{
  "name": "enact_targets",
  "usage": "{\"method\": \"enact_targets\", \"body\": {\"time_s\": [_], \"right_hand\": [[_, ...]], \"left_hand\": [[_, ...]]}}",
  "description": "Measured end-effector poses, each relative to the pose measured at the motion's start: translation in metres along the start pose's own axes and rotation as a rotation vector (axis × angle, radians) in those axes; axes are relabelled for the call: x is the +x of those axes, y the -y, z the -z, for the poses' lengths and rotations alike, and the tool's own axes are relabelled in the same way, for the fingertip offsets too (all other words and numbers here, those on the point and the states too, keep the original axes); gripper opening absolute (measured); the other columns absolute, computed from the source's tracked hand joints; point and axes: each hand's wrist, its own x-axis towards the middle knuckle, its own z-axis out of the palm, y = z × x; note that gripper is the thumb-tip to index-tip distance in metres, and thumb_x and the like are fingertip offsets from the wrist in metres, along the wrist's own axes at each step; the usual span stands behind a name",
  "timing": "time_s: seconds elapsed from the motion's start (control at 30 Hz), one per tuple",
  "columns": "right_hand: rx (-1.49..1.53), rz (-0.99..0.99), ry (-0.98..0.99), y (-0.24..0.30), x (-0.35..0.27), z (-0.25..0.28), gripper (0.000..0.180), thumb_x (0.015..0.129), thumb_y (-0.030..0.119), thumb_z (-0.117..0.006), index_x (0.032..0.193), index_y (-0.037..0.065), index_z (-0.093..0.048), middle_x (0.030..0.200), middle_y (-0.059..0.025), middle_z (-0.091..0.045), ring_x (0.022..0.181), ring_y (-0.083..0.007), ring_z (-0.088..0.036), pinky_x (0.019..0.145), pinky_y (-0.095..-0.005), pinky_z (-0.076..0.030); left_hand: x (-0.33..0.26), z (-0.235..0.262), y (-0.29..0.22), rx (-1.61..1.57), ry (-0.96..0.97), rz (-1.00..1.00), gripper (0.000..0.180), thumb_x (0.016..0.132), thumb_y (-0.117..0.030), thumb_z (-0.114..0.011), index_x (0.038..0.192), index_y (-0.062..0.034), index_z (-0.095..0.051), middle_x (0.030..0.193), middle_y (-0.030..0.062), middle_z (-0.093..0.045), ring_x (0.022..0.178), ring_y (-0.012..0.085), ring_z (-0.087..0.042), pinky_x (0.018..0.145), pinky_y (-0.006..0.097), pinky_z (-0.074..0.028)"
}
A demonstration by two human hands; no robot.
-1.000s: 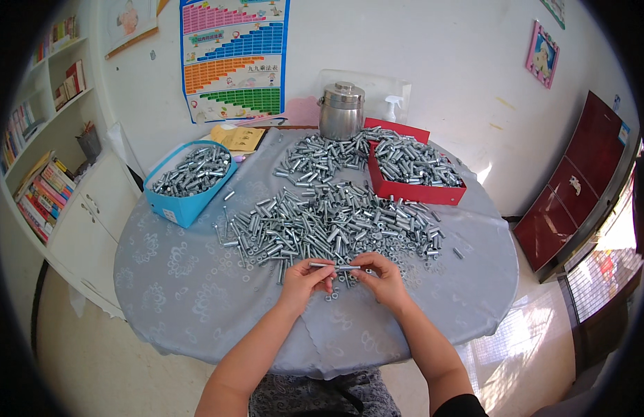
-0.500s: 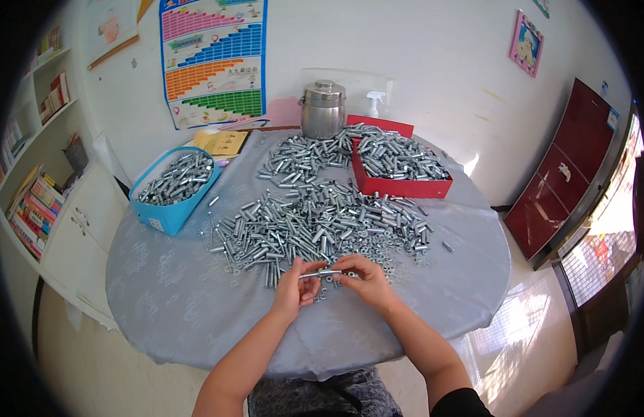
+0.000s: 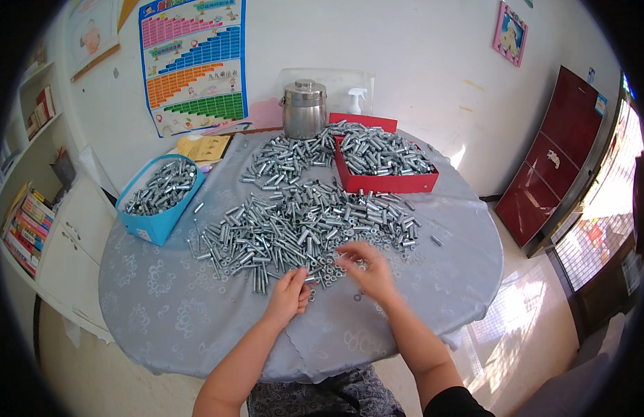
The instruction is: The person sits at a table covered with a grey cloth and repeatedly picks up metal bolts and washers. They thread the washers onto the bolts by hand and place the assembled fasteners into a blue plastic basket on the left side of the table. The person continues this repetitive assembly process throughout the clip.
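Note:
My left hand [image 3: 286, 299] is closed around a slim metal bolt, whose shiny end [image 3: 310, 279] pokes out beyond the thumb and forefinger. Most of that bolt is hidden in the fingers. To its right, my right hand [image 3: 370, 274] hovers at the near edge of the pile, over loose nuts and washers [image 3: 329, 270]. Its fingertips are blurred, and whether anything is between them cannot be made out. Just beyond both hands spreads a big heap of metal bolts and sleeves [image 3: 273, 233].
A blue box [image 3: 147, 226] full of metal parts stands on the left of the round, grey-covered table [image 3: 232, 333]. At the back right is a heaped red box [image 3: 391, 183], beside a steel canister [image 3: 304, 111]. A yellow booklet [image 3: 202, 147] lies behind the blue box.
My right hand has let go of the bolt in my left hand and moved right and slightly away from me, over the nuts. The whole view has shifted a little.

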Motion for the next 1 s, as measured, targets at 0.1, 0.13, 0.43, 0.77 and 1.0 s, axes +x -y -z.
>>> {"method": "enact_targets", "body": {"time_s": [0.1, 0.13, 0.43, 0.77, 1.0], "right_hand": [[-0.388, -0.128, -0.227, -0.025, 0.009, 0.043, 0.018, 0.071, 0.014, -0.070, 0.084, 0.002, -0.064, 0.077, -0.0065, -0.063, 0.070, -0.0150, -0.059, 0.063, -0.0279, -0.046], [-0.549, -0.233, -0.243, -0.029, 0.009, 0.056, 0.021, 0.070, 0.019, -0.072, 0.081, 0.003, -0.065, 0.073, -0.0070, -0.063, 0.067, -0.0159, -0.059, 0.062, -0.0284, -0.046], [-0.681, -0.445, -0.011, -0.039, 0.004, 0.063, 0.027, 0.062, 0.028, -0.074, 0.075, 0.006, -0.064, 0.071, -0.0074, -0.064, 0.068, -0.0223, -0.061, 0.062, -0.0334, -0.047], [0.213, -0.359, 0.128, -0.021, 0.004, 0.029, 0.009, 0.074, 0.006, -0.069, 0.078, 0.002, -0.062, 0.074, -0.0013, -0.063, 0.068, -0.0070, -0.057, 0.061, -0.0205, -0.044], [0.357, -0.446, 0.309, -0.012, -0.003, 0.002, 0.014, 0.075, 0.009, -0.070, 0.085, 0.004, -0.062, 0.080, -0.0005, -0.063, 0.074, -0.0068, -0.057, 0.069, -0.0206, -0.045]], "left_hand": [[-0.003, -0.001, -0.004, -0.047, -0.018, -0.018, 0.035, 0.094, -0.038, -0.041, 0.086, -0.0046, -0.047, 0.054, -0.0031, -0.033, 0.041, 0.0038, -0.027, 0.036, 0.021, -0.020], [-0.003, -0.001, -0.004, -0.056, -0.022, -0.025, 0.035, 0.094, -0.038, -0.041, 0.085, -0.0046, -0.047, 0.054, -0.0030, -0.033, 0.041, 0.0038, -0.027, 0.035, 0.020, -0.020], [-0.003, -0.002, -0.002, -0.017, -0.016, -0.048, 0.033, 0.094, -0.036, -0.042, 0.085, -0.0041, -0.047, 0.054, -0.0021, -0.035, 0.040, 0.0045, -0.028, 0.034, 0.020, -0.022], [-0.003, -0.002, -0.002, -0.033, 0.021, -0.013, 0.034, 0.094, -0.035, -0.041, 0.085, -0.0029, -0.046, 0.054, -0.0010, -0.036, 0.039, 0.0058, -0.029, 0.034, 0.022, -0.025], [-0.005, -0.006, -0.006, -0.068, 0.113, 0.038, 0.035, 0.095, -0.036, -0.039, 0.083, -0.0037, -0.044, 0.055, -0.0010, -0.035, 0.039, 0.0063, -0.029, 0.035, 0.022, -0.026]]}}
